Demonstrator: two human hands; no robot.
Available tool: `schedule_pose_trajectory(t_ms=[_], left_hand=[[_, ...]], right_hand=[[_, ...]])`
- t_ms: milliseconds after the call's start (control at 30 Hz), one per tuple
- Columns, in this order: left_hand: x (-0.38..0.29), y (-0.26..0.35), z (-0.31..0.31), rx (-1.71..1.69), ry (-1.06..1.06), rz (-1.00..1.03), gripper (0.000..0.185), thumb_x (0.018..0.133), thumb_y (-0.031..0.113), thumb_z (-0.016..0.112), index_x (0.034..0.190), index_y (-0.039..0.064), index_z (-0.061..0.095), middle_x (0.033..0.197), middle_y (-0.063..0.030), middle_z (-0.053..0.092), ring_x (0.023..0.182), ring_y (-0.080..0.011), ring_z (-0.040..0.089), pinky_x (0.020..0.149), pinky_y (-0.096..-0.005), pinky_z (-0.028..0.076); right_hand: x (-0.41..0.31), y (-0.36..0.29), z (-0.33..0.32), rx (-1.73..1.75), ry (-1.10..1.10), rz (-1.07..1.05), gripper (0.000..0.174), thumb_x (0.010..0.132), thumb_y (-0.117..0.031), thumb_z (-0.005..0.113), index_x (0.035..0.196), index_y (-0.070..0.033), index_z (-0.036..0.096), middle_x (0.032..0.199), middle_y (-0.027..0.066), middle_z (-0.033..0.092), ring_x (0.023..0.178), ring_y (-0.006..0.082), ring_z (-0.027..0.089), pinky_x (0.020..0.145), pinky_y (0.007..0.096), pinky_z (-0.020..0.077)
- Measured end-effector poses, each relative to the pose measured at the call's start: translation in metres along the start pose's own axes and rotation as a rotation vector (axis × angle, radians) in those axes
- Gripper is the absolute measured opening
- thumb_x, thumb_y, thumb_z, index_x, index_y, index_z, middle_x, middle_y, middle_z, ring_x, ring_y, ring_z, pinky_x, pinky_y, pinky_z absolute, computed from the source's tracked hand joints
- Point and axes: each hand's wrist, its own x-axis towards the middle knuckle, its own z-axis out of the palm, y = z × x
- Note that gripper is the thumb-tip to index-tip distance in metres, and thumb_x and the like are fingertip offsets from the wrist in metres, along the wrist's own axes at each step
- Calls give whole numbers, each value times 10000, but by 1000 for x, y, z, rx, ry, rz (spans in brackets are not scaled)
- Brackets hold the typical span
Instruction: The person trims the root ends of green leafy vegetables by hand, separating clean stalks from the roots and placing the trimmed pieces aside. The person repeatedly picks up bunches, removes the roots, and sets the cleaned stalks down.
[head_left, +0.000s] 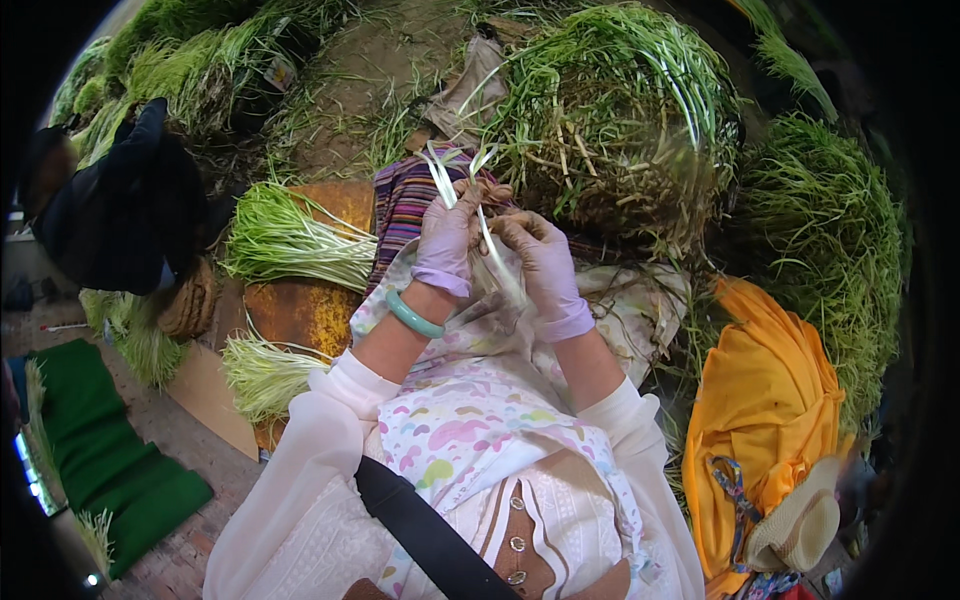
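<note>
My left hand (448, 232), in a lilac glove with soiled fingertips, grips a few white-stemmed stalks (441, 178) whose tops stick up past the fingers. One pale stalk (491, 244) slants down from this grip, its lower end blurred over my lap. Close on its right is my right hand (541, 251), gloved alike, with soiled fingers curled beside the stalk. Whether those fingers pinch it is hard to make out. Below the hands, a patterned apron (465, 427) covers my lap, and a striped purple cloth (405, 206) lies beyond its left side.
A large heap of uncleaned green stalks (622, 127) rises ahead on the right. Neat bundles of pale stalks (300, 240) rest on a rusty board (300, 311) at left. Dark-clothed person (120, 217) sits farther left. Orange cloth (757, 420) and a straw hat (799, 517) lie at right.
</note>
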Motion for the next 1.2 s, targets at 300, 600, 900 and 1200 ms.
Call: schedule_pose_trajectory(t_ms=[300, 600, 900, 1200], left_hand=[[17, -1, -11, -77, 185, -65, 146, 944, 248, 583, 927, 104, 573, 684, -48, 641, 363, -56, 387, 323, -223, 309], [13, -9, -6, 28, 100, -30, 160, 941, 259, 590, 939, 99, 581, 680, -57, 658, 358, -53, 399, 311, -208, 307], [15, 12, -6, -37, 190, 178, 98, 959, 172, 555, 939, 77, 547, 627, 19, 522, 470, -65, 455, 382, -188, 346], [27, 7, -17, -104, 20, -83, 141, 957, 226, 552, 963, 88, 580, 796, -60, 652, 496, -92, 492, 440, -210, 404]], right_hand=[[-79, -83, -75, 461, -419, 37, 289, 895, -311, 638, 955, -35, 580, 594, -41, 458, 449, 44, 388, 422, 196, 299], [-67, -69, -57, -300, 99, -20, 310, 952, -178, 556, 1232, -46, 579, 1102, 50, 629, 904, 76, 552, 704, 193, 441], [-87, -71, -31, -727, -241, -88, 212, 929, -165, 584, 803, 3, 616, 583, 15, 565, 493, 66, 437, 463, 243, 377], [-121, -89, -132, -970, 318, -2, 170, 908, -59, 553, 1050, -12, 636, 948, 61, 667, 830, 143, 614, 739, 259, 483]])
